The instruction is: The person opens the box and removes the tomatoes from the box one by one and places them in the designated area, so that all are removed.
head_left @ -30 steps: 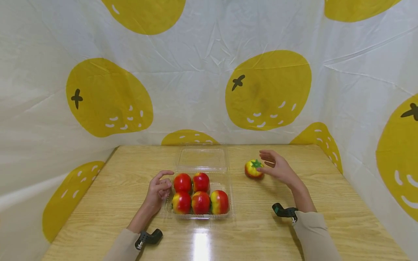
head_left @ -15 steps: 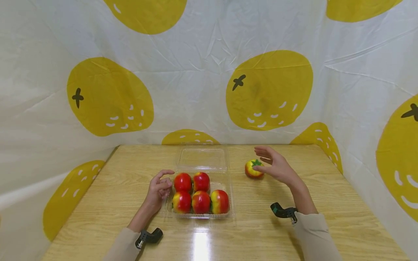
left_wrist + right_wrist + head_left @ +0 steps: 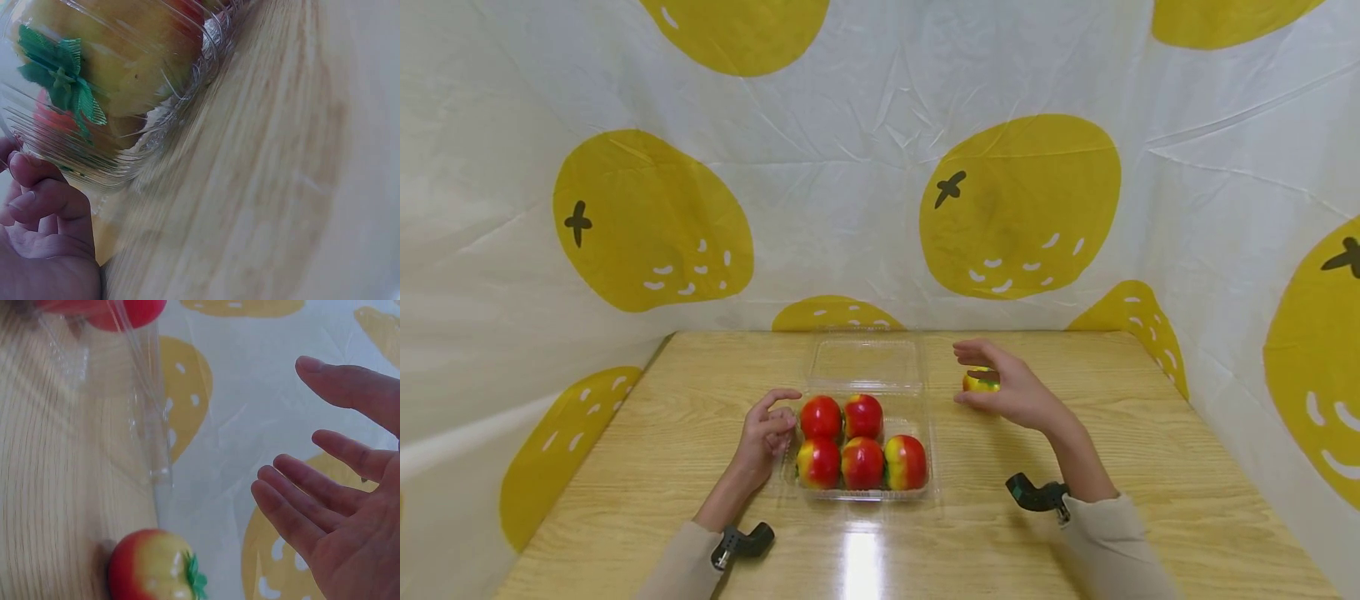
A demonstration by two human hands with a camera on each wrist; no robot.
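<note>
In the head view, my left hand (image 3: 763, 440) is at the left rim of a clear plastic clamshell box (image 3: 929, 442). The left wrist view shows its curled fingers and thumb (image 3: 25, 164) pinching that rim. Several red-and-yellow artificial fruits (image 3: 862, 463) sit inside, one with a green leafy top (image 3: 62, 78) facing left. Another such fruit (image 3: 150, 565) rests on the table to the right of the box. Over it hovers my right hand (image 3: 1013, 393), fingers spread and thumb apart, partly hiding it in the head view. The right wrist view shows a gap between hand and fruit.
The box's hinged lid (image 3: 865, 364) lies back flat behind it. A gap in the box's back right corner (image 3: 906, 414) holds no fruit. Beyond the wooden table (image 3: 700, 375) hangs a white curtain (image 3: 850, 208) with yellow fruit prints, also along both sides.
My right hand has moved left over the lone fruit, covering more of it. The left hand, the box and the fruits in it stay in place.
</note>
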